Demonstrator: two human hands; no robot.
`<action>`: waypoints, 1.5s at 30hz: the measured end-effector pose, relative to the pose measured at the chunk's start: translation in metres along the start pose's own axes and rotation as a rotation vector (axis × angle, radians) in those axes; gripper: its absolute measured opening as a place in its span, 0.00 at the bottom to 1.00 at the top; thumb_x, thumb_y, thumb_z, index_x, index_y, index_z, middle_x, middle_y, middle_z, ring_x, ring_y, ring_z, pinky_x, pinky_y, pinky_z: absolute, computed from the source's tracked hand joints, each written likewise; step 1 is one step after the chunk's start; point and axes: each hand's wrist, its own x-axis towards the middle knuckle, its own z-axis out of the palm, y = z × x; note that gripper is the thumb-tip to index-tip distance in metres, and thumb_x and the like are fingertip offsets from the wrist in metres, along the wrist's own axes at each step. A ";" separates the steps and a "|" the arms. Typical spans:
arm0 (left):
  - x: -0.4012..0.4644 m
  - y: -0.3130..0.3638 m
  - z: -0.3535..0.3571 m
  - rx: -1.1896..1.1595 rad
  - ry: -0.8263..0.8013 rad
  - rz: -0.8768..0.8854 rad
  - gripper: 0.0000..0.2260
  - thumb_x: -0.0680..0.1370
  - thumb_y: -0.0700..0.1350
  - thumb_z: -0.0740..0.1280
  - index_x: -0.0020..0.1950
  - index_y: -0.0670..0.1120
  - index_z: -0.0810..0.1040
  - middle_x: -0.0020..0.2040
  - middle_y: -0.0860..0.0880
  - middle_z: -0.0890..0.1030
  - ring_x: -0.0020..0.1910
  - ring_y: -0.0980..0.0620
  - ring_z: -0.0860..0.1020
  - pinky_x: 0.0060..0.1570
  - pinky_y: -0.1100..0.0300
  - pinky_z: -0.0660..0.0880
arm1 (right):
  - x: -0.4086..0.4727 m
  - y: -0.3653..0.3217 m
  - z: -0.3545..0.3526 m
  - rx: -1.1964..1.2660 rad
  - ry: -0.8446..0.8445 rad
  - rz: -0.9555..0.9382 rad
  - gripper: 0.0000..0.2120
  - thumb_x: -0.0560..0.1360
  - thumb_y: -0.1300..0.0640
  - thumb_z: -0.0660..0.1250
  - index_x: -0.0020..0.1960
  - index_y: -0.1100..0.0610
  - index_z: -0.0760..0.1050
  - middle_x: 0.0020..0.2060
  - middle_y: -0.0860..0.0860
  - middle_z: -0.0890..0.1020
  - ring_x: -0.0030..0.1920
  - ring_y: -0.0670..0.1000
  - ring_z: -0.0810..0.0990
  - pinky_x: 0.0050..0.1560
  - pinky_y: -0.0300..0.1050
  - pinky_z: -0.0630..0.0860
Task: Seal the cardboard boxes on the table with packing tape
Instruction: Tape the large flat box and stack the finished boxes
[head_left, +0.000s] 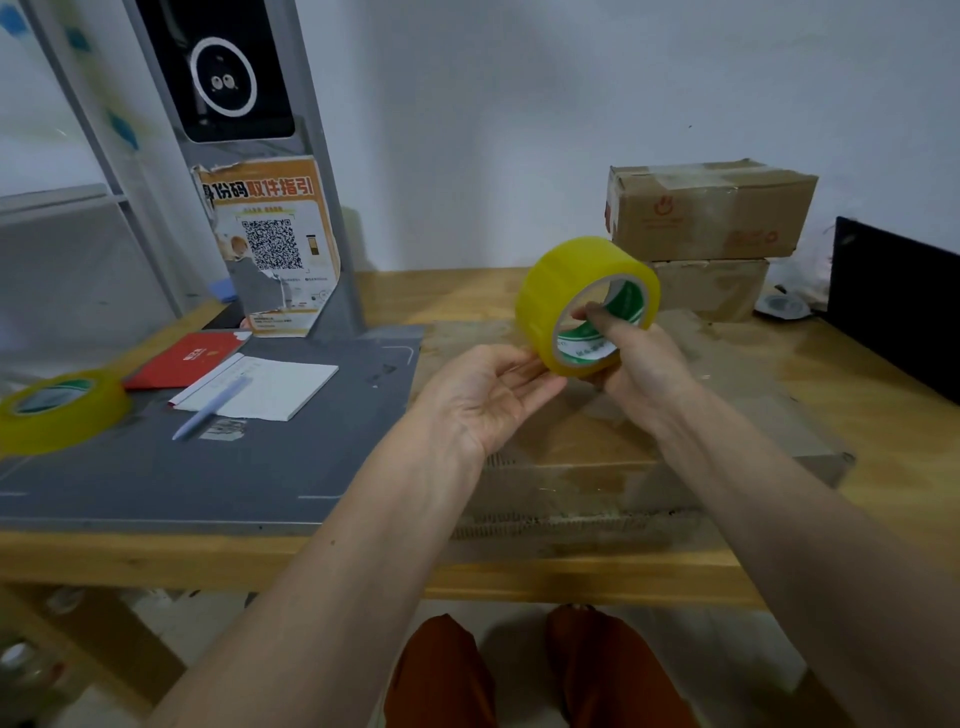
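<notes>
A yellow roll of packing tape (566, 291) is held up above a flat cardboard box (691, 452) that lies on the wooden table (467, 291). My right hand (631, 364) grips the roll with its thumb hooked through the core. My left hand (485, 395) is palm up, its straight fingers touching the roll's lower left edge. Two more cardboard boxes (711, 213) are stacked at the back right against the wall; the upper one has tape along its top.
A second yellow tape roll (57, 408) lies at the far left on a grey scanner base (182, 467). On that base are a red booklet (192, 356), a white pad (270, 387) and a pen (208, 410). A black panel (893, 306) stands at the right.
</notes>
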 end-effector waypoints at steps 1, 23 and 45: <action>0.000 0.000 0.000 0.004 0.005 0.003 0.05 0.79 0.29 0.60 0.51 0.32 0.76 0.52 0.33 0.81 0.55 0.40 0.81 0.61 0.46 0.76 | 0.000 0.000 -0.001 0.004 -0.004 0.001 0.02 0.77 0.59 0.69 0.49 0.56 0.78 0.44 0.53 0.84 0.48 0.54 0.82 0.44 0.49 0.79; 0.033 0.005 0.004 1.203 0.215 1.063 0.43 0.58 0.51 0.85 0.66 0.47 0.66 0.61 0.50 0.71 0.60 0.57 0.71 0.60 0.70 0.70 | 0.011 -0.017 -0.010 0.046 -0.121 0.099 0.10 0.80 0.60 0.63 0.57 0.60 0.79 0.39 0.55 0.85 0.40 0.53 0.82 0.37 0.45 0.82; 0.073 -0.015 0.002 1.115 0.079 0.668 0.15 0.66 0.45 0.82 0.44 0.54 0.78 0.42 0.56 0.83 0.39 0.61 0.80 0.41 0.66 0.76 | 0.028 0.000 -0.007 -0.080 -0.099 -0.009 0.26 0.78 0.36 0.56 0.60 0.55 0.79 0.52 0.54 0.84 0.53 0.53 0.83 0.53 0.50 0.80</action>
